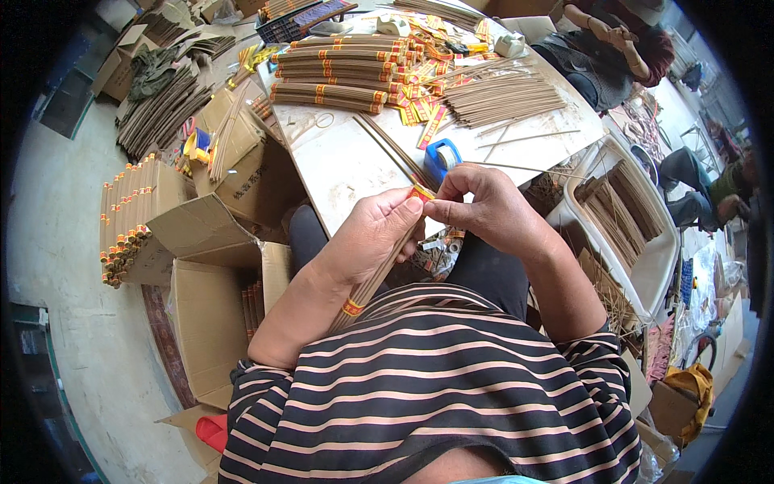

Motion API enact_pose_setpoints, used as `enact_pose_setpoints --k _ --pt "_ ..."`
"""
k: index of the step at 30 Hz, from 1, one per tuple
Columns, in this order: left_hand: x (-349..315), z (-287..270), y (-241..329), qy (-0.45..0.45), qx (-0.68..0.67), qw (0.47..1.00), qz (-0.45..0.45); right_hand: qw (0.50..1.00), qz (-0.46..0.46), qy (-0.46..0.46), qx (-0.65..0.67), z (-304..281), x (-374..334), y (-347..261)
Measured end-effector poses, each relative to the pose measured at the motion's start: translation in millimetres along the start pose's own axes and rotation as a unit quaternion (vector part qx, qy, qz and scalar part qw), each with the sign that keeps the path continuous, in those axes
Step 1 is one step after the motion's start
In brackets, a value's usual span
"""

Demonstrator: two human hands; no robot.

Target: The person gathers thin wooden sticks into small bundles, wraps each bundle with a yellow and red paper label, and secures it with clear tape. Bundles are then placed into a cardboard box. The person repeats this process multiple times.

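My left hand (367, 230) is wrapped round a bundle of thin brown incense sticks (376, 282), which slants from the table edge down toward my left forearm. A red and yellow paper band (421, 193) circles the bundle's far end, and a second band shows near its lower end. My right hand (498, 208) pinches at the far band with thumb and forefinger; its fingertips partly hide the band's edge. Just beyond my hands, a blue tape dispenser (442, 160) stands on the white table (322, 165). Beside it lie a few dark sticks (389, 149).
Banded bundles (339, 73) are stacked at the table's back, near scattered paper labels (433, 125) and loose sticks (508, 98). An open cardboard box (214, 323) sits at left, a white tub of sticks (582, 181) at right. Another person's hands (617, 36) show at upper right.
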State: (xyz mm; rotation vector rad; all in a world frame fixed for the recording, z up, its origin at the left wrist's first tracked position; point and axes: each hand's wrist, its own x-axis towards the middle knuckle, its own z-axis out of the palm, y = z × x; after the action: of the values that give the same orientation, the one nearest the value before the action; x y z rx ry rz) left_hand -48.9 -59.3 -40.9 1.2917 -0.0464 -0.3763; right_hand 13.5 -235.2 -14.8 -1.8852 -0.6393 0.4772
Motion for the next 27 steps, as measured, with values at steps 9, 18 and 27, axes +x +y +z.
enact_pose_setpoints --k 9,18,27 --pt "-5 2 -2 -0.001 -0.044 0.999 -0.006 0.990 -0.038 0.007 -0.135 -4 -4 -8" --pt "-6 14 2 0.045 -0.002 0.999 -0.002 0.983 -0.015 -0.005 -0.182 -8 -4 -17" --pt "-4 15 -1 0.051 -0.012 0.999 0.012 0.978 -0.071 0.051 -0.188 -2 -9 -7"
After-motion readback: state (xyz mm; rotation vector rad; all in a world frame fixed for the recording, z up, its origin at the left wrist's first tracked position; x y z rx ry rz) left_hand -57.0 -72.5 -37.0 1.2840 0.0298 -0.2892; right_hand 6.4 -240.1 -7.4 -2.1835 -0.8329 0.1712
